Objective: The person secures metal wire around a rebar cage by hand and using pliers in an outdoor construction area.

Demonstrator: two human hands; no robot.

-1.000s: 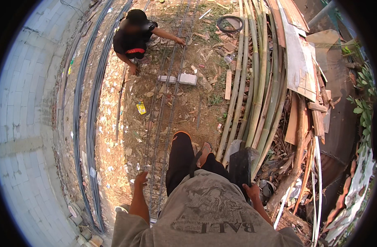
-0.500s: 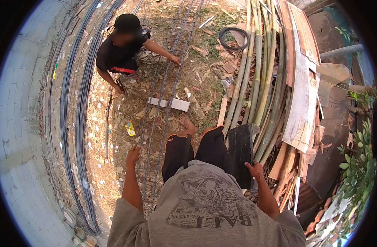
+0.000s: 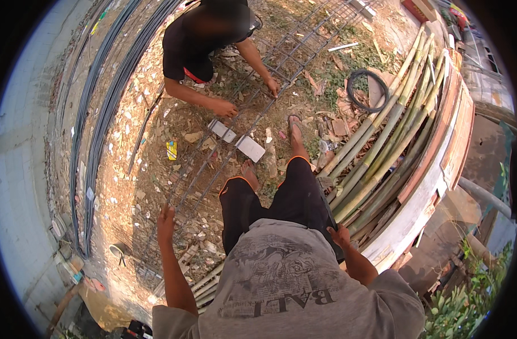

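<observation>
thin-barred steel lattice (image 3: 253, 125); jointed bamboo poles (image 3: 391, 138)

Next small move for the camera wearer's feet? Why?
Probably step the left foot forward, right of the nearer white block: that block lies just ahead of the toes. The steel frame slants past on the left with a co-worker's hand at it, so keeping clear seems safer.

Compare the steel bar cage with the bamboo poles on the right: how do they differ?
The steel bar cage is dark grey, while the bamboo poles are green and yellowish. The cage is an open lattice of thin, joined bars; the poles are thicker, separate lengths bunched together. Both are long and slant from upper right to lower left.
</observation>
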